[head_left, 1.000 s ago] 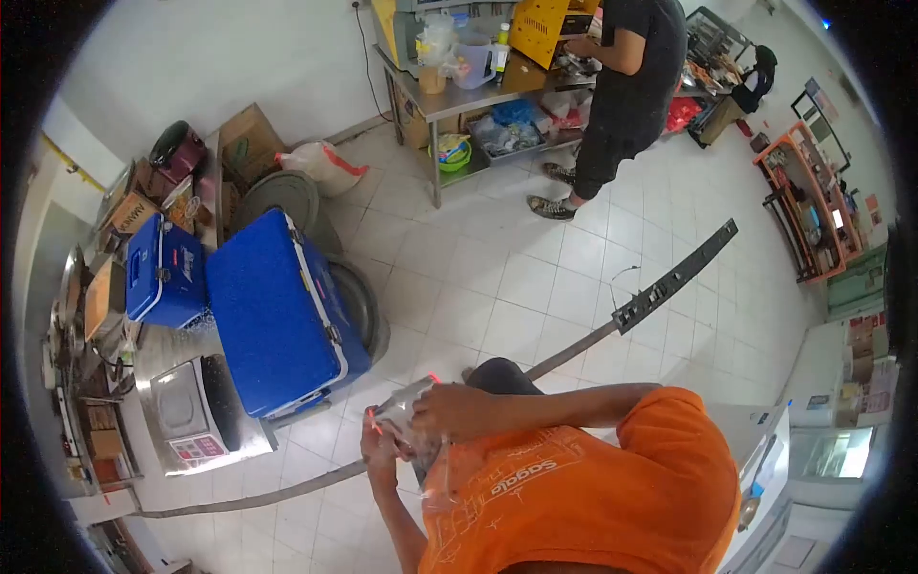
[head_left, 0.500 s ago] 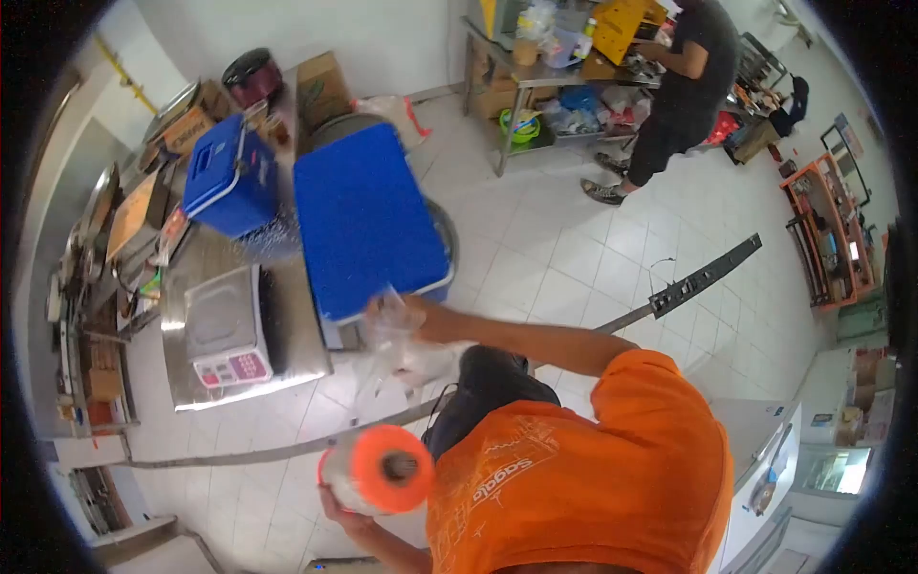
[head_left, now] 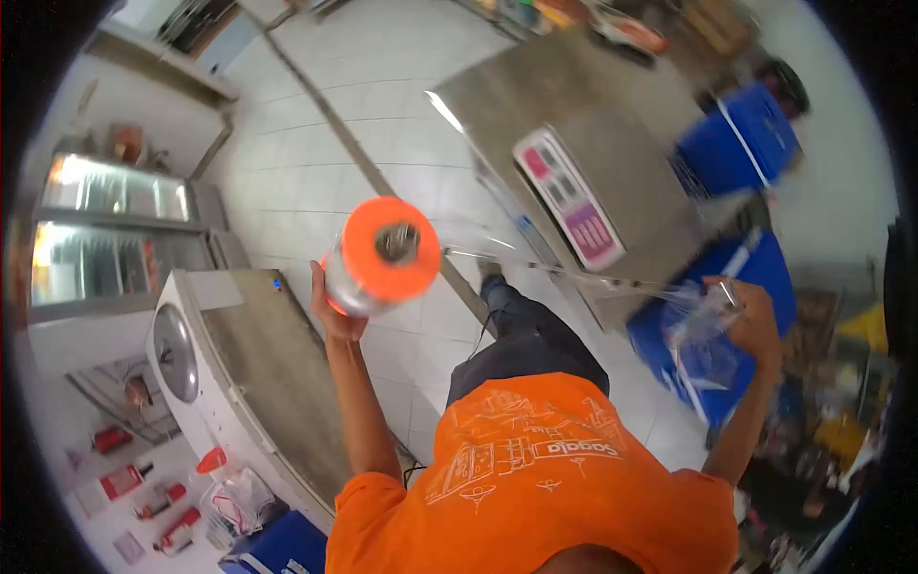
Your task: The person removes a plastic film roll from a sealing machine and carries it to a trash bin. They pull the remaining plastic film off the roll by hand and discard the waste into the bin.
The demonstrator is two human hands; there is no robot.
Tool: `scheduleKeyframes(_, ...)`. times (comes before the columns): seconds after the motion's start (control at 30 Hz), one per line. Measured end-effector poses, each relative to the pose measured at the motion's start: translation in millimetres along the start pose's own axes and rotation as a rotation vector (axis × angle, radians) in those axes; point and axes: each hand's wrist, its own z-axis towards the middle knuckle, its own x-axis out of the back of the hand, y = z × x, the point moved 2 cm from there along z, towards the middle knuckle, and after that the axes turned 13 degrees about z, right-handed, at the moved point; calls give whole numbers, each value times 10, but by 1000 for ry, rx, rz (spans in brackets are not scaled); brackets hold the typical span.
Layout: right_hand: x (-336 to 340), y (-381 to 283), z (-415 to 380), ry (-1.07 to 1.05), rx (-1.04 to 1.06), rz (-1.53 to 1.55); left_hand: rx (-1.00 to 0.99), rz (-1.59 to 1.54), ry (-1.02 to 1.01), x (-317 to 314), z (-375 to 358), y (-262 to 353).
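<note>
My left hand [head_left: 335, 304] is wrapped round a roll of clear plastic film [head_left: 361, 287], with the fingers on its side. A bright orange disc with a dark hole at its centre forms the near end of the roll. From it a thin see-through strip of film [head_left: 564, 275] with small dark marks runs across to the right. My right hand [head_left: 751, 320] is closed on the bunched loose end of this film, above a blue cooler box [head_left: 660, 354].
A white scale [head_left: 574, 206] with a pink panel rests on a steel table [head_left: 516, 86]. Behind it stands another blue cooler box [head_left: 751, 134]. On the left are a long counter or chest [head_left: 277, 354] and a lit glass-front cabinet [head_left: 115, 258].
My view has swung left, bringing the counter and glass-front cabinet in. My hands have spread apart, and the film between them is now drawn out long.
</note>
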Motion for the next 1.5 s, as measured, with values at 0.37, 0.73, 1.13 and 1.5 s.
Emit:
scheduleKeyframes(0.37, 1297, 307, 5603, 706, 527, -896, 87, 1029, 197, 791, 1928, 2145)
scheduleKeyframes(0.73, 622, -111, 9869, 829, -85, -762, -466, 0, 394, 3250, 4917, 3807)
scheduleKeyframes(1.13, -1114, -1842, 14017, 826, 140, -157, -201, 820, 594, 4452, 8960, 6389)
scheduleKeyframes(1.5, -7383, -8851, 16011, -1215, 547, 1073, -826, 456, 685, 4347, 12931, 8440)
